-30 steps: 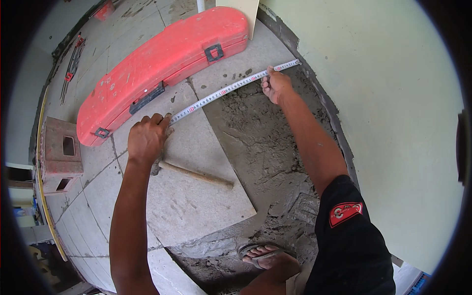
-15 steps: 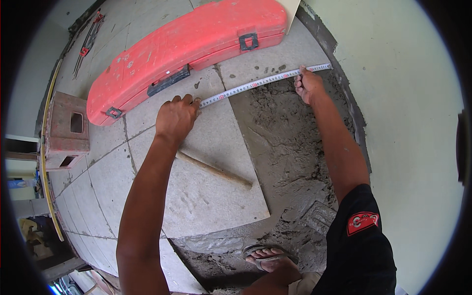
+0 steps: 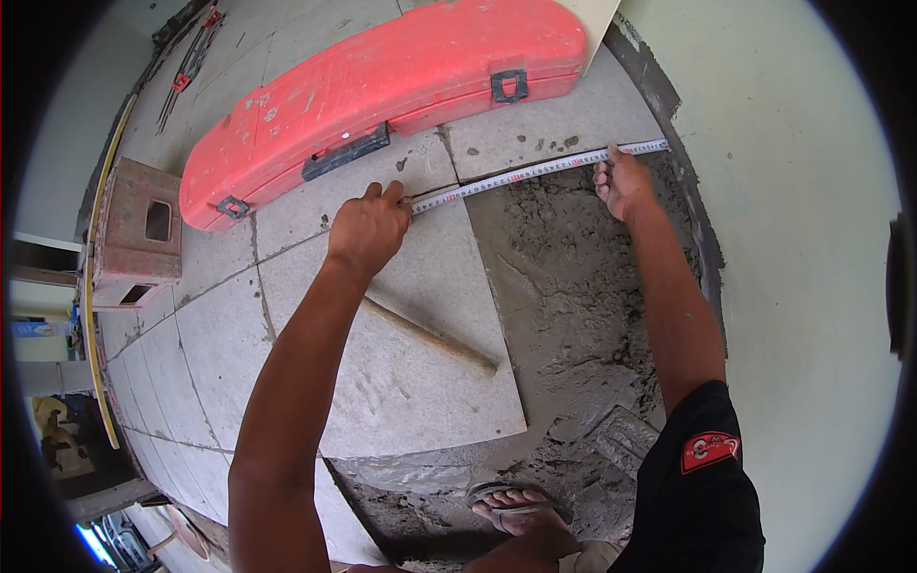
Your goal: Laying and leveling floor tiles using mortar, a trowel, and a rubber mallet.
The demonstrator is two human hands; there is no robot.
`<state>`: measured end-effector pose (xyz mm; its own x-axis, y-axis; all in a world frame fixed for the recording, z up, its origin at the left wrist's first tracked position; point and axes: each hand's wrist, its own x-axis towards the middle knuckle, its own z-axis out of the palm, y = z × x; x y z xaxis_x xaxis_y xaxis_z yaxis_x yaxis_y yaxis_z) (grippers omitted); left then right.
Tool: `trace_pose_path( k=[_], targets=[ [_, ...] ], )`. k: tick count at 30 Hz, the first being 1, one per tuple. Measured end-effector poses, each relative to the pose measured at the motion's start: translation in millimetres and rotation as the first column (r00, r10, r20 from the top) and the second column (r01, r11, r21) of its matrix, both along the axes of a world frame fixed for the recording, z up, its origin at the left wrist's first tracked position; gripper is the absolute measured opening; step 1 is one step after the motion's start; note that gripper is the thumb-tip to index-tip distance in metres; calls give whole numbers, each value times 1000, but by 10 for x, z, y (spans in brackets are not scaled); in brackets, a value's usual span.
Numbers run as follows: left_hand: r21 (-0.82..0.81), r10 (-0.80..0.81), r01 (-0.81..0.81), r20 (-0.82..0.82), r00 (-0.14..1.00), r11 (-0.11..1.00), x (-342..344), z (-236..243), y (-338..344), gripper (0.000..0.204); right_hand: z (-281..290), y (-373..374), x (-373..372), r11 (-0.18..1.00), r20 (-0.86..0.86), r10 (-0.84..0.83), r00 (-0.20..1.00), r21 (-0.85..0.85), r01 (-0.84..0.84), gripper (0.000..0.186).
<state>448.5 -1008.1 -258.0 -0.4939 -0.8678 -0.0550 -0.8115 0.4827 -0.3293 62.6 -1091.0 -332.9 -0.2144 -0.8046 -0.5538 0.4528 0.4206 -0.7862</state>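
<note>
A white tape measure blade (image 3: 525, 176) stretches along the edge of a laid floor tile, over the border of the wet mortar (image 3: 564, 277), to the wall at the right. My left hand (image 3: 370, 227) is closed around its left end; whether a case sits inside the fingers is hidden. Close to the wall, my right hand (image 3: 623, 180) pinches the blade near its tip. Below my left hand a wooden handle (image 3: 435, 336) lies on a grey tile (image 3: 411, 401); my forearm hides its upper end.
A long red plastic case (image 3: 382, 105) lies on the tiles just beyond the tape. To the left stand a dusty pink box stool (image 3: 138, 229) and a long yellow strip (image 3: 92, 296). A flat trowel (image 3: 623, 435) rests in the mortar beside my sandalled foot (image 3: 516, 506).
The whole scene has shifted slightly right in view as my head moved. Both hands keep their hold on the tape, which stays stretched to the wall.
</note>
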Motion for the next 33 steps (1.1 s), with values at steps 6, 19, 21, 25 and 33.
trace_pose_path(
  k=[6, 19, 21, 25, 33],
  targets=[
    [-77, -31, 28, -35, 999, 997, 7, 333, 199, 22, 382, 342, 44, 995, 37, -38, 999, -89, 41, 25],
    [195, -138, 207, -316, 939, 959, -426, 409, 2547, 25, 187, 3481, -566, 999, -49, -23, 999, 25, 24, 44],
    [209, -144, 226, -346, 927, 952, -553, 187, 2723, 22, 64, 3678, -684, 997, -87, -21, 996, 72, 27, 46],
    [234, -117, 215, -371, 921, 948, -686, -95, 2913, 21, -88, 3835, -865, 982, -67, -46, 997, 180, 57, 42],
    [287, -56, 158, -334, 941, 945, -701, -183, 3020, 18, -110, 3847, -933, 980, -125, -23, 992, 192, 47, 40]
  ],
)
